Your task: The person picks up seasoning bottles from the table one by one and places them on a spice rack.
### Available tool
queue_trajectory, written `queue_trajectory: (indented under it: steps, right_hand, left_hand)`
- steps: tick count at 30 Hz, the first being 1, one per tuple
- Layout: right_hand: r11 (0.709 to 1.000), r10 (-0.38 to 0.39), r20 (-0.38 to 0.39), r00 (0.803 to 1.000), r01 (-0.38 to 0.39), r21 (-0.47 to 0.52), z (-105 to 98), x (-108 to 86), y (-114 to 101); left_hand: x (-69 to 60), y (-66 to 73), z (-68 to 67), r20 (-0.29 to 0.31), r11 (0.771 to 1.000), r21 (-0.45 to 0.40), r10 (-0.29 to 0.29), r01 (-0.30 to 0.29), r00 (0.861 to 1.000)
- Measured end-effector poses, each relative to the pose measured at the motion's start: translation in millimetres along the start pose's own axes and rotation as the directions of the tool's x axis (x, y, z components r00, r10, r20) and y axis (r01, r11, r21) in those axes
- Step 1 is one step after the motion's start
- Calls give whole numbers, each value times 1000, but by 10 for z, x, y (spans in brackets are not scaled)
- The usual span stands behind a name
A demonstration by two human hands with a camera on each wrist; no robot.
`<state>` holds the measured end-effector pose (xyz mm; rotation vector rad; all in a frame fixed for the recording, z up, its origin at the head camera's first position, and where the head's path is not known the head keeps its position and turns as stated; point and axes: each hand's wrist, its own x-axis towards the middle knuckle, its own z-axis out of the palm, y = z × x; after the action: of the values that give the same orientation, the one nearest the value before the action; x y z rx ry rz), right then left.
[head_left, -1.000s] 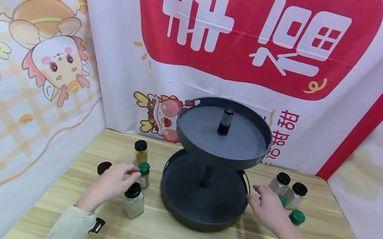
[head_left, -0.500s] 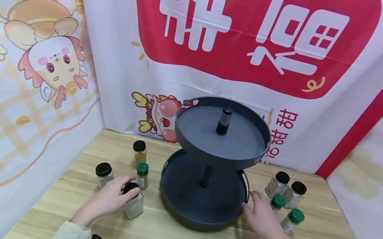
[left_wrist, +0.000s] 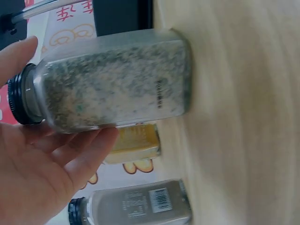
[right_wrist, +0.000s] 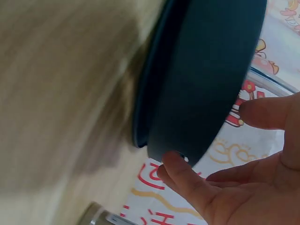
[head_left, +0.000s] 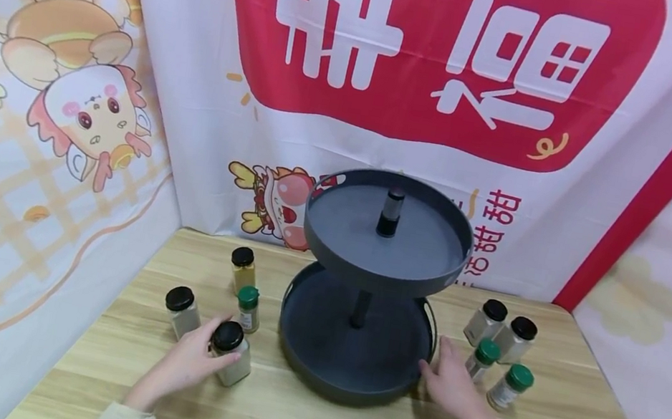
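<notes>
My left hand [head_left: 187, 363] is spread around a square clear spice jar [head_left: 234, 367] with a black lid, which stands upright on the table. In the left wrist view, speckled grey-green seasoning fills this jar [left_wrist: 112, 84]; my fingertips touch one side, while the thumb [left_wrist: 19, 56] appears apart from it near the lid. My right hand [head_left: 455, 381] is at the right side of the dark grey two-tier round tray [head_left: 347, 394]. The right wrist view has its fingertips at the tray's wall [right_wrist: 201, 79], by the handle slot, with thumb and fingers spread.
On the left stand a black-lidded jar [head_left: 184, 317], a yellow-filled jar [head_left: 243, 277] and a green-capped bottle [head_left: 249, 314]. Right of the tray are two black-lidded jars, one nearer [head_left: 484, 326] the tray, and two green-capped bottles, including the front one [head_left: 505, 393]. Printed cloth [head_left: 187, 71] hangs behind.
My left hand has come down from above the green-capped bottle to the speckled jar. My right hand has lowered slightly along the tray's side, uncovering the green-capped bottles.
</notes>
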<state>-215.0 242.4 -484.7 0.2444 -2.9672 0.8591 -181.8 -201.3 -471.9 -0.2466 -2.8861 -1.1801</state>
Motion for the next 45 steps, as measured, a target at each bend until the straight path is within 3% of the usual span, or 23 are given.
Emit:
queue_trajectory:
  steps: [9,19,28,45]
  right_hand:
    - [995,-31,-24,999,33,90,139,45,64]
    - [995,19,-2,1000,-19,102,197,93,101]
    - [992,35,8,999,-36,123,209,63,77]
    - [988,75,42,996,-80,134,198,134,139]
  left_hand:
    - [-26,-118,88,-34,996,-92,-13,10,999]
    - [-23,-170,211,-84,993,-120,-27,17,996]
    - [-12,-167,287,-139,995,-92,-44,31,989]
    - [-5,-114,258,-149,997,-68,-49,40,988]
